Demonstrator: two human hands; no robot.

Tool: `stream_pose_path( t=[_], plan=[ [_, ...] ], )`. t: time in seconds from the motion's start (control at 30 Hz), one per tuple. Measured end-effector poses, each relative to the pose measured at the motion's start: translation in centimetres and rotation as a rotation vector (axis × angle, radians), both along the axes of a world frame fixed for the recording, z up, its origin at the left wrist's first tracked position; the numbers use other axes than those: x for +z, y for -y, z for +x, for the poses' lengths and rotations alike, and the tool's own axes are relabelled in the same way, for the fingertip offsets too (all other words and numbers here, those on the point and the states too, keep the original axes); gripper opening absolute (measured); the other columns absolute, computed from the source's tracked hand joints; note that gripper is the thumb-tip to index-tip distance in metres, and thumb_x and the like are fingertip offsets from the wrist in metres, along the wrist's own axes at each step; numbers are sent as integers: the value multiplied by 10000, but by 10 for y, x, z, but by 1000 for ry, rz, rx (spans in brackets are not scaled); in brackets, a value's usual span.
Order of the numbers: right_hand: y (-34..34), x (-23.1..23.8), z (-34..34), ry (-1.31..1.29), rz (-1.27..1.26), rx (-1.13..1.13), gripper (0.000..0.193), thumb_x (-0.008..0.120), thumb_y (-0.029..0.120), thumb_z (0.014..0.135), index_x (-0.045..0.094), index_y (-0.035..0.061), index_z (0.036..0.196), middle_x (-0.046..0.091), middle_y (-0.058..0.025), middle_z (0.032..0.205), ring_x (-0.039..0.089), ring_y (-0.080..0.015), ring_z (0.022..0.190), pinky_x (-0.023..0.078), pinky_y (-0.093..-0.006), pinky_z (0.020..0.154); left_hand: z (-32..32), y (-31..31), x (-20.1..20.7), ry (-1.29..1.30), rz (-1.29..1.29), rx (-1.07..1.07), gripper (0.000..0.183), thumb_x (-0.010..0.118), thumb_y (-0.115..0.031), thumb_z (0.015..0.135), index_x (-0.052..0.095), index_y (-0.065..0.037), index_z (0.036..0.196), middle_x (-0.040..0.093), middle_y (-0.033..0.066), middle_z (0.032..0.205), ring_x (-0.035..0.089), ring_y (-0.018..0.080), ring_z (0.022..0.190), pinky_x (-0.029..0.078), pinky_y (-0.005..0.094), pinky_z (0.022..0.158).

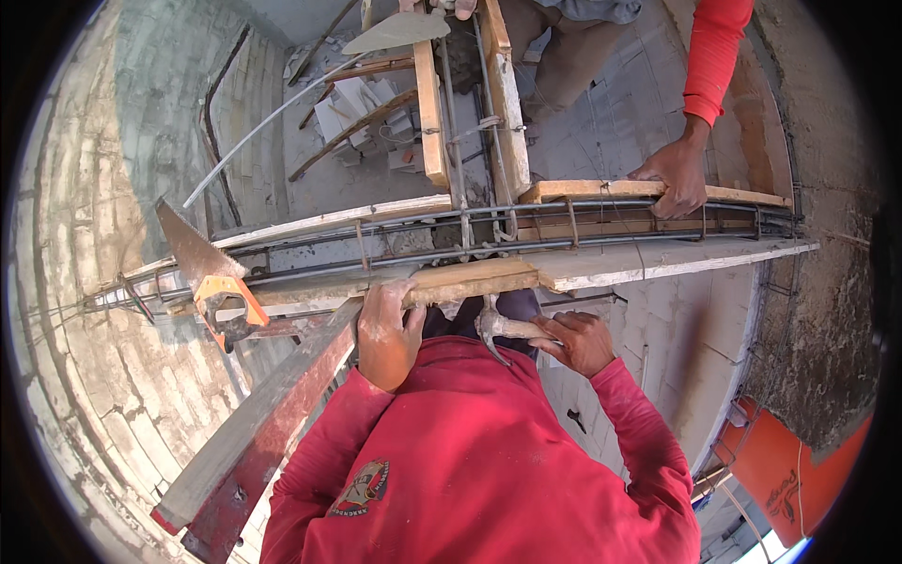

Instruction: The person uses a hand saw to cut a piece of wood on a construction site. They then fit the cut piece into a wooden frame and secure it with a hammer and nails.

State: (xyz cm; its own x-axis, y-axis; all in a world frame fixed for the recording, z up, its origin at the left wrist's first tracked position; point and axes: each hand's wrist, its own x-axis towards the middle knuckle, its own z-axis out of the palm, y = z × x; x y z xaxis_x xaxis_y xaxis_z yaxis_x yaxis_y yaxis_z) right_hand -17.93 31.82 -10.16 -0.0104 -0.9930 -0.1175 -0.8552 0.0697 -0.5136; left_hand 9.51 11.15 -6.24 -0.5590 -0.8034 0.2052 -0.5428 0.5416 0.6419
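Note:
My right hand [578,340] is closed round the handle of a claw hammer [490,325]. Its metal head lies close under a short board [474,279], in front of my body. To the left, my left hand [385,331] grips the near edge of the wooden formwork with its fingers over the top. Steel reinforcing bars [413,254] run lengthwise between the near boards and the far boards. At the right, a co-worker's hand [678,174] in a red sleeve holds the far board [601,190] from above.
A handsaw [221,299] with an orange handle hangs at the left. Beside my left arm slants a timber beam [272,404]. Two upright-looking boards [507,122] flank more bars ahead. A trowel [399,33] is at the top; rubble [362,117] lies below. An orange panel [780,461] stands lower right.

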Motion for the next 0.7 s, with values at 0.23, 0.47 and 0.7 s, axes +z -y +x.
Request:
stream_pose_path(
  t=[0.23,0.47,0.7],
  plan=[
    [13,-29,-6,-121,-112,115,442,809,505,888,767,258,1252,733,-31,1024,727,-253,931,584,-427,769,5,-4,-3,60,48,21,514,815,54,738,615,-41,1202,703,180,1104,701,401,963,583,455,812],
    [25,-32,4,-127,-113,12,457,809,502,882,757,261,1266,730,-34,1013,727,-259,889,574,-450,775,2,-1,1,29,57,15,546,805,76,739,614,-36,1238,700,184,1102,698,394,956,581,443,796],
    [-6,-31,33,39,-7,-188,413,833,435,875,755,122,1133,751,-85,842,744,-294,756,591,-420,677,29,-8,10,-93,363,-138,699,677,-60,934,364,57,1549,594,79,910,566,165,757,521,369,772]
  ],
)
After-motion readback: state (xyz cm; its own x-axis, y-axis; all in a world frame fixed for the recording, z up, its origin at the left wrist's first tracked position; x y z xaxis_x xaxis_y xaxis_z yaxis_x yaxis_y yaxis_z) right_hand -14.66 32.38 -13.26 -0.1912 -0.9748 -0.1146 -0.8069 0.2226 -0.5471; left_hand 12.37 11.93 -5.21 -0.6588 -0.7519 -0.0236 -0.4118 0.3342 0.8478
